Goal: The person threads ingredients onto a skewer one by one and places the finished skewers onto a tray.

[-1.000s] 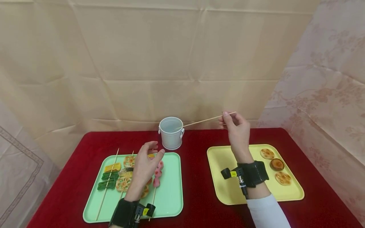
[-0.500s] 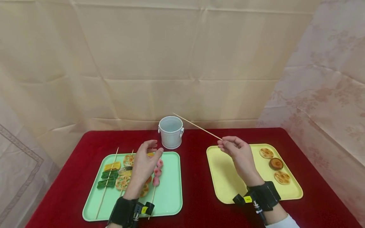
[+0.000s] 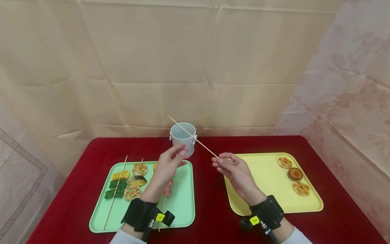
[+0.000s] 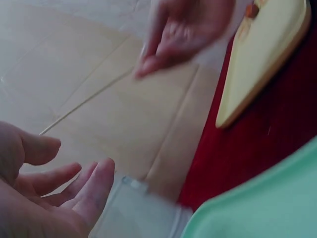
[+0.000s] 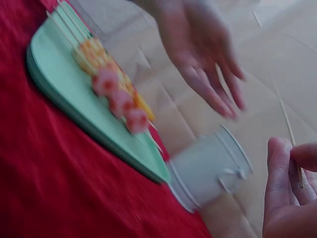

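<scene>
My right hand [image 3: 236,173] pinches a thin wooden skewer [image 3: 204,146] near one end, between thumb and fingers, left of the yellow tray. Its pointed far end slants up and left, passing across the small white metal bucket [image 3: 178,139] in the head view. My left hand [image 3: 164,167] hovers above the green tray with relaxed, slightly bent fingers and holds nothing. In the left wrist view the skewer [image 4: 94,94] spans the space between the hands, apart from the left fingers as far as I can tell. The right wrist view shows the skewer [image 5: 288,121] bare.
Several food skewers, with green pieces [image 3: 115,194], lotus root slices [image 3: 132,192] and pink pieces [image 3: 167,191], lie on the green tray [image 3: 184,206]. The yellow tray [image 3: 259,169] bears two lotus slices [image 3: 301,188] and a brown round piece [image 3: 295,174]. Red cloth covers the table.
My right hand has drawn the skewer out of the bucket's mouth, then moved down and left. My left hand has shifted right and slightly up, toward the skewer.
</scene>
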`<action>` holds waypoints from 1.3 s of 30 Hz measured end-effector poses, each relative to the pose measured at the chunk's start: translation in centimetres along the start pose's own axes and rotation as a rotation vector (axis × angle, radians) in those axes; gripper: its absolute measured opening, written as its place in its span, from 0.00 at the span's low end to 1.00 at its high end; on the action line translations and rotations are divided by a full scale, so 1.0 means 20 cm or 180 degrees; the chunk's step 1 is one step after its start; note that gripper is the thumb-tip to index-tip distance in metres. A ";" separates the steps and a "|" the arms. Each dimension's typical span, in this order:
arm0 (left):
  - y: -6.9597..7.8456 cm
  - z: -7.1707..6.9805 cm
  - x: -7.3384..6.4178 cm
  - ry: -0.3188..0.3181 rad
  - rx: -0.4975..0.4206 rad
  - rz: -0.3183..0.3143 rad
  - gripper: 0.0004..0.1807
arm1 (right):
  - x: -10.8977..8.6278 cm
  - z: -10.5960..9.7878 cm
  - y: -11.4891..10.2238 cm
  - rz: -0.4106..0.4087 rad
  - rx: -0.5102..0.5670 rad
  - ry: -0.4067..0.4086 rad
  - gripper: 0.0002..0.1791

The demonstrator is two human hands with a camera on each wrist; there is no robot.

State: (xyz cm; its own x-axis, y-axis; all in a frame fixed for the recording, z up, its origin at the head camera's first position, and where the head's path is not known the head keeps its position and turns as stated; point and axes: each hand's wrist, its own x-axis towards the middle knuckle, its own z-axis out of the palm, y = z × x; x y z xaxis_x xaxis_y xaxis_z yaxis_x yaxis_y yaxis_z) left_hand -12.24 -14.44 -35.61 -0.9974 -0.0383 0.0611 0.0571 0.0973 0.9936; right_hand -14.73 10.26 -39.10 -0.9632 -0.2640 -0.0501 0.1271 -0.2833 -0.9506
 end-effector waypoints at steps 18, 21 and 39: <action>-0.08 0.17 0.00 0.0185 -0.0380 -0.0080 0.15 | -0.01 0.17 0.11 0.0241 -0.0776 -0.0470 0.16; -0.08 0.18 0.00 0.0204 -0.0421 -0.0066 0.15 | -0.01 0.13 0.08 0.0161 -0.1068 -0.0554 0.17; -0.11 0.02 -0.08 0.0565 0.0709 0.0090 0.11 | 0.04 -0.71 -0.38 -0.0396 -0.3675 0.0472 0.25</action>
State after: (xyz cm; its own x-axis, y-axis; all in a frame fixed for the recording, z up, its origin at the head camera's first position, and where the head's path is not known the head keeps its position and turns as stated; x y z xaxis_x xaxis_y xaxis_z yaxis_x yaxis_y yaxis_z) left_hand -10.87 -14.22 -37.94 -0.9711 -0.2041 0.1237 0.0542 0.3162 0.9472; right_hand -19.87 25.16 -36.33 -0.9817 -0.1617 0.1003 -0.1872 0.7263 -0.6615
